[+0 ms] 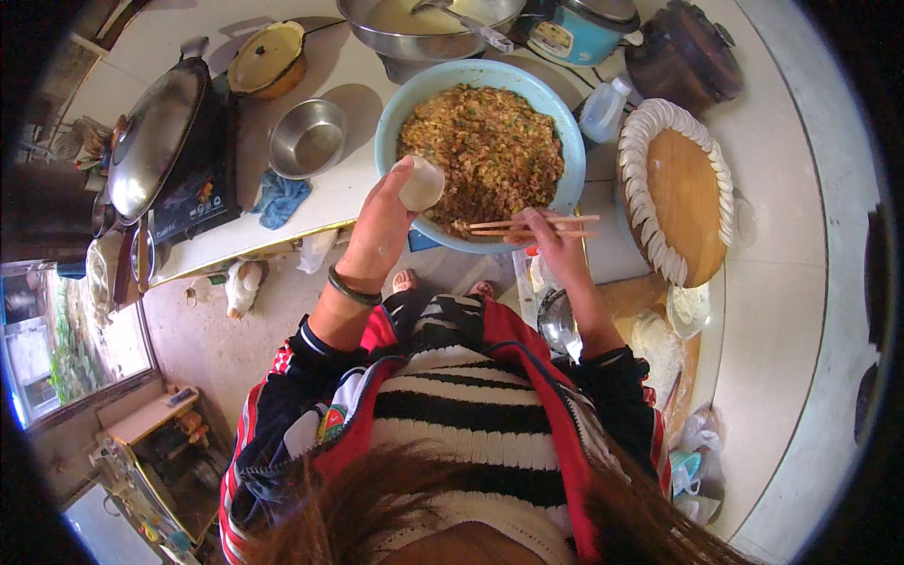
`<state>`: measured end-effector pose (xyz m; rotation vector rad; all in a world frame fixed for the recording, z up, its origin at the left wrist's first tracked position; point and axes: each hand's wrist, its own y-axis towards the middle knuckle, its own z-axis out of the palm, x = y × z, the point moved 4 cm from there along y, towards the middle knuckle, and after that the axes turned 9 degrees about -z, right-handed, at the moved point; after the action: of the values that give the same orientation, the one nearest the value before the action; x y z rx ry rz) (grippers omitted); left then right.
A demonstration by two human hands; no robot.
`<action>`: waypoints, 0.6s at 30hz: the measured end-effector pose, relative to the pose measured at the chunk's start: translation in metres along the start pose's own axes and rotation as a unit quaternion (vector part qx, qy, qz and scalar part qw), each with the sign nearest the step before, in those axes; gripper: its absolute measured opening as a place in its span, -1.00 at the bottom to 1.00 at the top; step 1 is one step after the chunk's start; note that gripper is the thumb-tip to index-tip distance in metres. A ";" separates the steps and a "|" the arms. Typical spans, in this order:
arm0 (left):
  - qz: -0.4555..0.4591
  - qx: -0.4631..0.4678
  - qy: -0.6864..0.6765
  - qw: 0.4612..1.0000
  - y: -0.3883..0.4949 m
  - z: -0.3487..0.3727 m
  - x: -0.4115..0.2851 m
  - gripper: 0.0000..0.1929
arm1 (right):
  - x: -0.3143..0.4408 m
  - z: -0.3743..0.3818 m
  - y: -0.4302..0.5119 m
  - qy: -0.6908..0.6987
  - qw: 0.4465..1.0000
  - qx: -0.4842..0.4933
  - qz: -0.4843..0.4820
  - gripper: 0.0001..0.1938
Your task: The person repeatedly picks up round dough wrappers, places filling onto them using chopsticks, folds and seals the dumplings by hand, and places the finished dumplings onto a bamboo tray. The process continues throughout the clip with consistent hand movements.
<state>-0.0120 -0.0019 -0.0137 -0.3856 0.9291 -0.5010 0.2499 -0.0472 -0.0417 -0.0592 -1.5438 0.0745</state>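
Observation:
A round dough wrapper lies in my left hand, held above the left rim of a light blue basin. Minced filling with green bits fills much of the basin. My right hand grips a pair of wooden chopsticks over the basin's near right edge, their tips close to the filling. To the right, a round wooden board carries overlapping folded dumplings around its edge.
A steel bowl, blue cloth and lidded wok stand left. Beyond the basin are a large steel bowl with a ladle, a blue cooker and a plastic bottle. A floured board lies lower right.

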 end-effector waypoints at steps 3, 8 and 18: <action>-0.002 0.002 0.000 1.000 0.001 0.000 0.002 -0.50 | 0.000 -0.012 0.001 0.057 0.998 -0.037 0.003 -0.64; -0.008 0.003 0.014 1.000 0.003 -0.002 0.006 -0.47 | -0.003 -0.020 -0.001 0.069 0.993 -0.092 0.033 -0.63; -0.097 0.160 -0.060 0.981 0.007 0.061 0.023 -0.27 | 0.092 0.019 -0.050 -0.148 0.925 -0.084 -0.340 -0.79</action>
<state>0.0518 -0.0028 0.0007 -0.2119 0.6821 -0.7853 0.2341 -0.0892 0.0542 0.3707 -1.7920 -0.6270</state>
